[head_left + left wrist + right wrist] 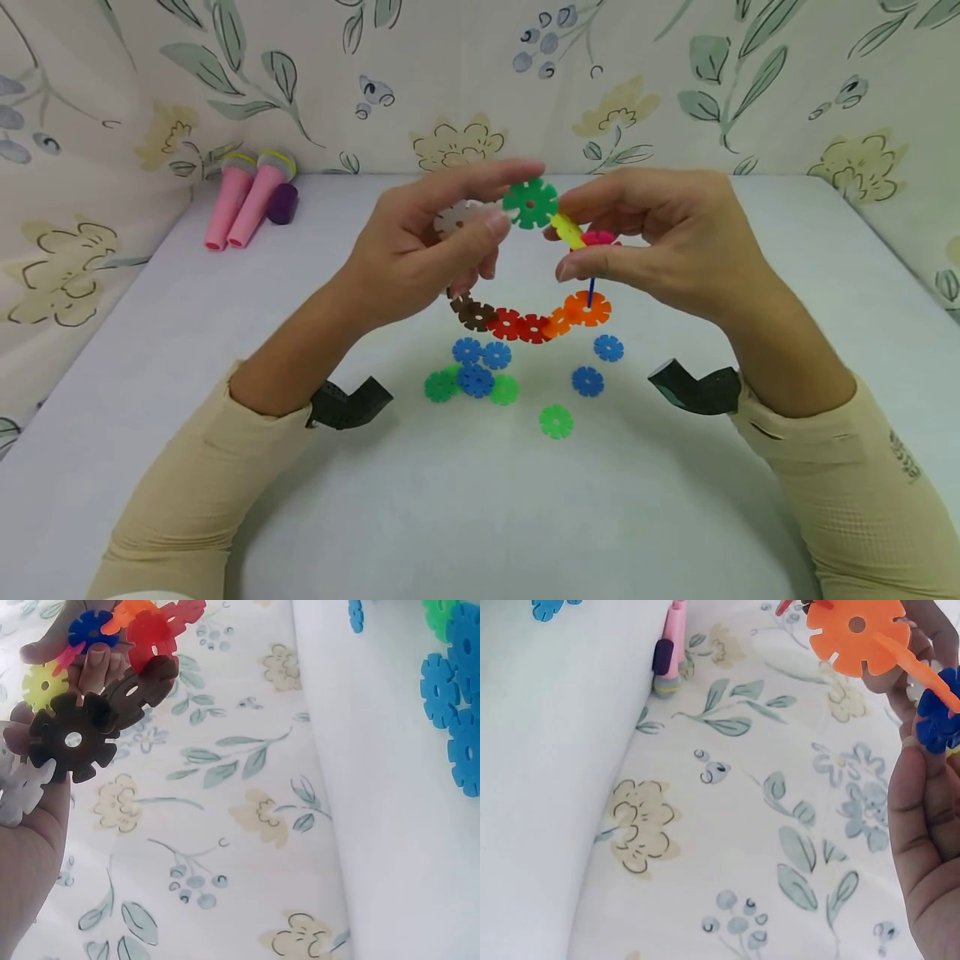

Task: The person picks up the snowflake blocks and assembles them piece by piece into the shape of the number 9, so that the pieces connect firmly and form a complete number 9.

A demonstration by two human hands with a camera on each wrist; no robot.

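Both hands hold up a curved chain of notched plastic discs, interlocked through their slots. My left hand (pixel 420 250) grips the end with the white disc (pixel 452 219), its thumb and forefinger at the edge of a green disc (pixel 530 203). With thumb and fingers, my right hand (pixel 660 233) pinches the yellow disc (pixel 567 232), seen nearly edge-on against the green one. A pink disc (pixel 600 239) is partly hidden behind the right thumb. Below hang a blue disc (pixel 91 630), orange discs (pixel 588 308), red discs (pixel 534 328) and brown discs (pixel 477 316).
Loose blue discs (pixel 497 356) and green discs (pixel 557 422) lie on the white table (pixel 465 508) beneath the chain, some overlapping. Two pink toy microphones (pixel 255 200) and a dark purple piece (pixel 282 204) stand at the back left. Floral cloth (pixel 480 83) hangs behind the table.
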